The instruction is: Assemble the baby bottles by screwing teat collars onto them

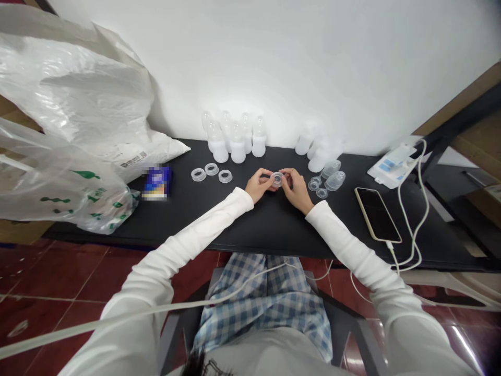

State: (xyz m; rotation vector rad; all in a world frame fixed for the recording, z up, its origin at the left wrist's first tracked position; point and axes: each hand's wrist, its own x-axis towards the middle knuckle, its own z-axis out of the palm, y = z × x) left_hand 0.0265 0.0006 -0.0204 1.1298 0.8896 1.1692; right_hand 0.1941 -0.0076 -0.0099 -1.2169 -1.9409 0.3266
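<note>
Between my fingers, above the middle of the black table, is a translucent bottle collar ring (277,179) with a clear piece in its centre. My left hand (259,184) pinches its left side, and my right hand (295,187) grips its right side. To the left lie three loose collar rings (198,174). Behind them stand several small white bottles with clear domed tops (237,143). Right of my right hand are clear domed caps (335,180) and small clear nipples (314,183). White bottle bodies (318,156) stand behind these, partly blurred.
Large plastic bags (74,94) fill the left end, beside a blue packet (157,183). On the right lie a phone (378,214) with a charging cable (415,230) and a white package (393,166). A white wall rises behind the black table (250,230). A pale cord (176,307) crosses my lap.
</note>
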